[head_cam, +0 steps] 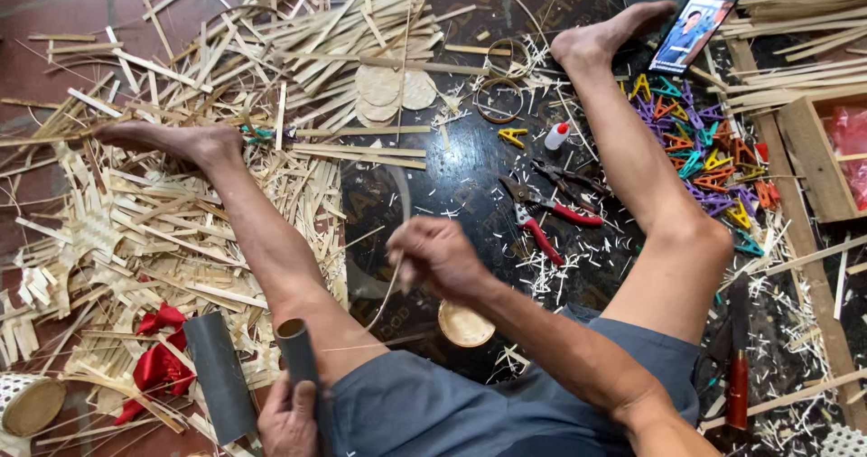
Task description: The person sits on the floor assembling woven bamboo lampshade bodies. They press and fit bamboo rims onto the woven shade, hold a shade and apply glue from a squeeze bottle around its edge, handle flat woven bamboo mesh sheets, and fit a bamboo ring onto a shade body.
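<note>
Standing upright, grey tube [300,367] in left hand [287,418], open end up.

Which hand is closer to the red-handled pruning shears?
Right. The right hand is just left of the shears; the left hand holds a grey tube far below-left.

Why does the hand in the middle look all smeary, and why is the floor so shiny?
Head view: the right hand is blurred by motion, and the thin strip it pinches is smeared too; the left hand on the grey tube looks sharper. The dark floor shows soft glare, and the straight bamboo strips bend near the edges.
</note>
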